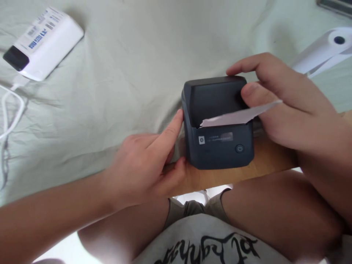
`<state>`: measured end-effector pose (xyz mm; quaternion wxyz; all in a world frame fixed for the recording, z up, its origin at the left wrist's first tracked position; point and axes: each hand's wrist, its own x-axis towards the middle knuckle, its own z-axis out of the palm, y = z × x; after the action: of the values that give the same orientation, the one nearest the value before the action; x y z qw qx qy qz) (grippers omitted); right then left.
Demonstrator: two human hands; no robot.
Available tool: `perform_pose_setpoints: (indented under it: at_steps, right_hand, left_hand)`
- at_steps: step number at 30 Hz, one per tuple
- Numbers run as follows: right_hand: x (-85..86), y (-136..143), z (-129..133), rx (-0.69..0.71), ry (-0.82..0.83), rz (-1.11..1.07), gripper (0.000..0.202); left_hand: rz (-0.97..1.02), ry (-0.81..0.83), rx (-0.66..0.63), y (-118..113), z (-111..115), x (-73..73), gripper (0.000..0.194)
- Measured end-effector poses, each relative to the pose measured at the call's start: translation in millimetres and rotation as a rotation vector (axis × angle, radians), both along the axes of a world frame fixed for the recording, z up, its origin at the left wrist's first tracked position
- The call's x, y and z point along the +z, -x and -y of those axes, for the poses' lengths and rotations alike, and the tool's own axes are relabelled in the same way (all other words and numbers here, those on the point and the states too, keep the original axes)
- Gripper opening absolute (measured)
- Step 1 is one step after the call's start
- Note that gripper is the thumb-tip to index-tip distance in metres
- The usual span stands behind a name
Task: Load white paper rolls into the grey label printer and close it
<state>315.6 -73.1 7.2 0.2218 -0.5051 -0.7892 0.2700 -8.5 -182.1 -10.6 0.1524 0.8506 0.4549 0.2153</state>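
A small dark label printer (220,152) sits at the wooden table edge, with a power button and a Bluetooth mark on its front face. From its slot a torn strip of white paper (233,117) sticks out toward the right. My left hand (148,161) presses against the printer's left side, index finger stretched along it and the other fingers curled below. Around the upper right corner, my right hand (291,99) grips the printer, thumb on the dark lid and index finger over the back edge.
At the upper left lies a white power bank (55,44) with a white cable (20,110) plugged in. A roll of white paper (321,47) rests beyond my right hand. Pale green cloth (123,73) covers the table, leaving a wooden edge (209,176) bare near my lap.
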Motion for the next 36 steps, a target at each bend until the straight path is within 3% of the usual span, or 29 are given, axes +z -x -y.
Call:
perform_pose_setpoints:
  at_steps: [7,11,15,18,21,23,26,28,30,32,34,36]
  right_hand:
    - [21.9,4.5,-2.2,0.107,0.15,0.108,0.107]
    - [15.6,-1.7,-6.6,0.185,0.146,0.098,0.125]
    - [4.7,-17.3,-13.8,0.29,0.216,0.037,0.118]
    - [6.6,-25.3,-14.6,0.304,0.24,-0.01,0.12]
    - [14.9,-22.0,-5.8,0.228,0.238,-0.081,0.122]
    - [20.5,-13.4,3.7,0.116,0.138,-0.142,0.104]
    - [25.8,2.6,15.5,-0.086,-0.121,-0.201,0.061]
    - [28.5,11.1,18.3,-0.158,-0.215,-0.203,0.051]
    - [32.2,16.4,16.0,-0.104,-0.252,-0.127,0.047]
    - [37.7,18.9,8.4,0.032,-0.25,0.027,0.028]
    - [43.5,19.6,-4.3,0.175,-0.233,0.225,0.012]
    - [48.0,19.9,-20.7,0.27,-0.192,0.416,0.012]
  left_hand:
    - [-0.015,0.105,0.058,-2.4,-1.5,6.6,0.085]
    - [-0.081,0.151,0.096,-6.9,-2.3,3.7,0.089]
    - [-0.051,0.166,0.102,-10.1,-1.3,2.8,0.092]
    - [0.028,0.197,0.135,-10.4,0.0,5.4,0.088]
    - [0.034,0.187,0.124,-9.6,-0.5,4.9,0.085]
    - [0.003,0.158,0.086,-8.9,-2.0,3.9,0.085]
    - [-0.071,0.168,0.077,-7.1,-4.3,8.7,0.089]
    - [-0.11,0.233,0.074,-5.7,-5.4,16.4,0.091]
    - [-0.129,0.296,0.062,-5.2,-6.2,23.3,0.09]
    - [-0.137,0.308,0.05,-6.4,-7.0,24.5,0.09]
    - [-0.149,0.272,0.059,-9.0,-7.8,19.3,0.093]
    - [-0.164,0.223,0.074,-11.9,-8.2,11.5,0.096]
